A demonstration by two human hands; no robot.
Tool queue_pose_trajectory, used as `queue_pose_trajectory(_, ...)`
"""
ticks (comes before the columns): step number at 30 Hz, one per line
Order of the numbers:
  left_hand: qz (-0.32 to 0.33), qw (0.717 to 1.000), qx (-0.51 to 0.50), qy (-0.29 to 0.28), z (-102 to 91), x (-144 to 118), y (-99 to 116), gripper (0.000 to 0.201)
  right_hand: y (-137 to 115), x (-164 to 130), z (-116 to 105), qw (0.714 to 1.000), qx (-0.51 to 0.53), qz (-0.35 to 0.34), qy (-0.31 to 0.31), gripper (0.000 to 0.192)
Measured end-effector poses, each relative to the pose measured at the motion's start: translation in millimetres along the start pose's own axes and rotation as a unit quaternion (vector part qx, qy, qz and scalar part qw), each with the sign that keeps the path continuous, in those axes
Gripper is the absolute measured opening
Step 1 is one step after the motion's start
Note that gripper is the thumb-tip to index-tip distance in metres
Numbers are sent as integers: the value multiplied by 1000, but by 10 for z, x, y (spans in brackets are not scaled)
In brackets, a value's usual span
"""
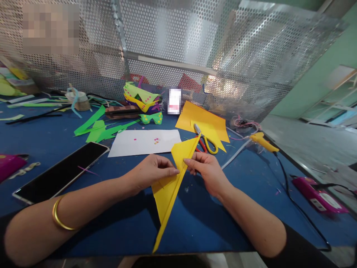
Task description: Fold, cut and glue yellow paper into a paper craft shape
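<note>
yellow folded paper (167, 186) is held just above the near worktop (111, 223), pinched at its fold by left hand (152, 172) and right hand (208, 172); each grip should be pressed evenly so the crease is kept sharp.

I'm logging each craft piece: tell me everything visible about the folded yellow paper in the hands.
The folded yellow paper is a long, narrow, pointed shape of plain matte sheet, creased lengthwise. It slants from a tip near the scissors down to a sharp point at the near edge of the blue table. The left hand and right hand pinch it mid-length, lifting it.
</note>
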State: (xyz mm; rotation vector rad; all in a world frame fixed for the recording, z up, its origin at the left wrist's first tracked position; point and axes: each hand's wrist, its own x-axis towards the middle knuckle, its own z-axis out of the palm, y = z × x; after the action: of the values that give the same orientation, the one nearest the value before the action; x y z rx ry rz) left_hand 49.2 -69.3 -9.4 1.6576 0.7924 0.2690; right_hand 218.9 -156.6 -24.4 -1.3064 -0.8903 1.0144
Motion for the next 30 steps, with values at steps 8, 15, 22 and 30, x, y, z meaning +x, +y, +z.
queue_pose_trajectory(8,-86,992,-77,-57,91,-83,-2,25,67,-90,132,998,41,30,-31,26)
queue_pose_trajectory(15,-113,986,-74,-102,92,-102,15,20,-2,42,-32,995,60,8,74,31)
queue_pose_trajectory(22,-92,988,-69,-101,87,-106,-14,19,-36,80,-56,991,76,19,104,39)
queue_pose_trajectory(30,-122,977,-142,-104,32,-66,4,21,-17,153,-152,990,8,17,142,46)
